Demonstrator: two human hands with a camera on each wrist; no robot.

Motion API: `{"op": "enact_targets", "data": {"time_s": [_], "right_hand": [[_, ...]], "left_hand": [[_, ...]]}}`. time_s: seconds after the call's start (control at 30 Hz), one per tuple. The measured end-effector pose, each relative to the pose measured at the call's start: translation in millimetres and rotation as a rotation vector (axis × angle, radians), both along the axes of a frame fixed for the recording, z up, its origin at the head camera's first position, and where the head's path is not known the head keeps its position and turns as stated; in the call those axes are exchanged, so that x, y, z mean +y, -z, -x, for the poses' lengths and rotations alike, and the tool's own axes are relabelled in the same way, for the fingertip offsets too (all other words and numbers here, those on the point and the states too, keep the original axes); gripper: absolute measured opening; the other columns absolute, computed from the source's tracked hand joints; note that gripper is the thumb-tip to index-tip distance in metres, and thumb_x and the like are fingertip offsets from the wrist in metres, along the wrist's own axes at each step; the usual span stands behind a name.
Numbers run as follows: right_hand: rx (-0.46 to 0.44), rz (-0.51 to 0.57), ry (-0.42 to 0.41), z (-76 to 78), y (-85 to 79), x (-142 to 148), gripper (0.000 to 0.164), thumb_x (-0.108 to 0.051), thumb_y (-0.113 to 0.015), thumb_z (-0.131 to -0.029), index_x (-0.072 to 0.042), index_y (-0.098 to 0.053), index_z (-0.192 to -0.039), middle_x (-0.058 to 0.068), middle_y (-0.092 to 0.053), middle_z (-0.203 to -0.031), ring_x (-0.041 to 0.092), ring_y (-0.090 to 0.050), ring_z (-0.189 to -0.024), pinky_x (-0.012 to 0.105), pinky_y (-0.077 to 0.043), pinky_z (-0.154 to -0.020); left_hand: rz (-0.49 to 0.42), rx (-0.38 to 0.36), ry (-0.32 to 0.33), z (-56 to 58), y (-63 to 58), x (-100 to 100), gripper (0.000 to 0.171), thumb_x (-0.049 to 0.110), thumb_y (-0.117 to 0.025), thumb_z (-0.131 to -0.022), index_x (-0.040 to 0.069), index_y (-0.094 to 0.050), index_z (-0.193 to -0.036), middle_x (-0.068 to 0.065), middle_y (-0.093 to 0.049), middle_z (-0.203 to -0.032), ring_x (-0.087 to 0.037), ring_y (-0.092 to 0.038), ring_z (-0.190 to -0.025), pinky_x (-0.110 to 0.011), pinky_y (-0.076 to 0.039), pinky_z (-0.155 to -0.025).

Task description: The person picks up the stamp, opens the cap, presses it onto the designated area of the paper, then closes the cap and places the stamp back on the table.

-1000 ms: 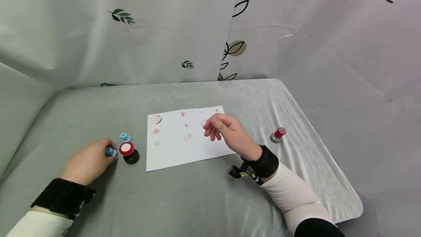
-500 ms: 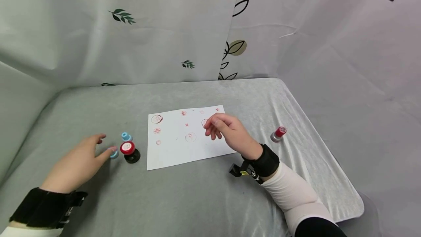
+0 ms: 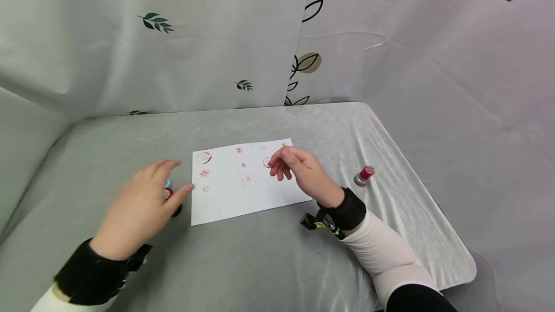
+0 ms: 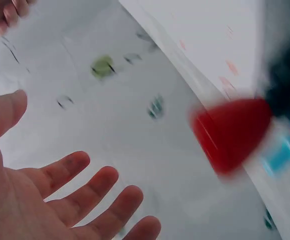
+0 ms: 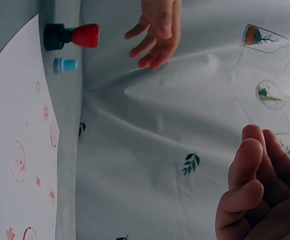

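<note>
A stamped white paper sheet lies mid-worktop, with a red-capped stamp well off to its right. The left hand, fingers spread and empty, hovers over the red-and-black stamp and small blue stamp. The right hand, fingers loosely curled, rests on the sheet.

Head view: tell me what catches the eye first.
A white sheet dotted with red stamp marks lies mid-table. The right hand, loosely curled, sits over its right part. The open left hand hovers above a red-topped stamp just left of the sheet; another stamp stands far right.
</note>
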State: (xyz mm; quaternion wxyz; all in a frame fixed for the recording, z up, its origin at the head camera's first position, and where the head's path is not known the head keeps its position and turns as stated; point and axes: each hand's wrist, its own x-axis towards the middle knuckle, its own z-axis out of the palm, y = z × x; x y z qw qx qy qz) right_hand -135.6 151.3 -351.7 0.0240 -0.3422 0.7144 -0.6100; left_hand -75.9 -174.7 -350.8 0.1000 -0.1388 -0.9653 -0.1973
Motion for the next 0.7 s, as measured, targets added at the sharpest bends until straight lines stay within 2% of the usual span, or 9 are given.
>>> {"op": "enact_targets", "data": {"time_s": [0.1,0.2,0.3,0.37,0.47,0.6,0.7], "right_hand": [[0.009,-0.018,0.021,2.4,1.6,0,0.054,-0.038,-0.039,-0.105,0.009,-0.062,-0.093,0.020,-0.063,-0.078,0.025,-0.054,-0.063,0.027,-0.039,-0.055],[0.014,-0.039,0.041,4.3,3.4,1,0.047,-0.033,-0.038,-0.106,0.005,-0.063,-0.092,0.018,-0.063,-0.078,0.024,-0.054,-0.064,0.033,-0.039,-0.054],[0.015,-0.050,0.050,6.1,5.0,0,0.046,-0.032,-0.038,-0.106,0.004,-0.063,-0.092,0.018,-0.064,-0.078,0.023,-0.054,-0.064,0.038,-0.038,-0.053],[0.015,-0.051,0.048,6.9,5.7,0,0.047,-0.033,-0.038,-0.105,0.006,-0.063,-0.093,0.018,-0.064,-0.078,0.023,-0.054,-0.064,0.037,-0.039,-0.053],[0.017,-0.057,0.045,7.7,6.4,0,0.047,-0.031,-0.038,-0.106,0.006,-0.063,-0.093,0.018,-0.063,-0.078,0.023,-0.054,-0.065,0.033,-0.039,-0.054],[0.021,-0.082,0.048,8.0,5.9,-1,0.037,-0.019,-0.038,-0.106,0.006,-0.064,-0.094,0.018,-0.063,-0.078,0.023,-0.055,-0.066,0.029,-0.040,-0.056],[0.059,-0.208,0.056,7.1,5.9,-2,0.027,-0.013,-0.043,-0.103,0.000,-0.066,-0.098,0.013,-0.066,-0.084,0.019,-0.057,-0.071,0.030,-0.044,-0.061]], "left_hand": [[0.030,0.025,0.058,3.7,3.7,23,0.060,0.044,-0.061,-0.093,0.002,-0.051,-0.133,-0.018,-0.050,-0.130,-0.034,-0.046,-0.113,-0.057,-0.042,-0.087],[0.052,0.023,0.103,8.2,7.7,41,0.061,0.046,-0.061,-0.091,0.003,-0.051,-0.133,-0.017,-0.050,-0.132,-0.034,-0.042,-0.120,-0.057,-0.041,-0.093],[0.066,0.027,0.147,12.9,12.4,54,0.061,0.047,-0.062,-0.091,0.002,-0.053,-0.132,-0.017,-0.052,-0.131,-0.034,-0.044,-0.119,-0.057,-0.042,-0.092],[0.064,0.032,0.171,15.1,16.2,59,0.060,0.046,-0.062,-0.091,0.002,-0.054,-0.131,-0.017,-0.054,-0.128,-0.034,-0.046,-0.117,-0.057,-0.042,-0.091],[0.064,0.035,0.177,15.1,20.7,63,0.060,0.046,-0.064,-0.089,0.002,-0.055,-0.130,-0.014,-0.056,-0.124,-0.032,-0.048,-0.115,-0.055,-0.043,-0.090],[0.071,0.023,0.162,14.8,23.6,64,0.061,0.048,-0.065,-0.088,0.004,-0.056,-0.130,-0.013,-0.057,-0.124,-0.031,-0.048,-0.116,-0.054,-0.043,-0.092],[0.067,0.026,0.161,14.5,24.3,64,0.061,0.047,-0.066,-0.088,0.004,-0.056,-0.130,-0.013,-0.057,-0.123,-0.030,-0.048,-0.115,-0.052,-0.043,-0.092]]}}
